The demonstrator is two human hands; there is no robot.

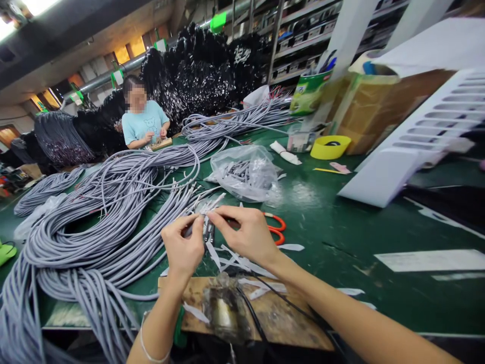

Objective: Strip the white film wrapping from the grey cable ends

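My left hand (184,247) and my right hand (248,235) meet over the green table (341,227), both pinched on the end of a grey cable (197,222) that comes from the big bundle at my left. White label strips (227,260) lie scattered under my hands. Behind my right hand lie orange-handled scissors (276,228). A worn wooden board (288,318) with a small metal fixture (222,311) sits at the table's near edge below my wrists.
Large coils of grey cable (94,227) cover the left of the table. A clear plastic bag of cable pieces (244,172) lies beyond my hands. A yellow bowl (330,146), cardboard box (373,108) and white slotted panel (424,136) stand at right. Another person (143,119) works at the far side.
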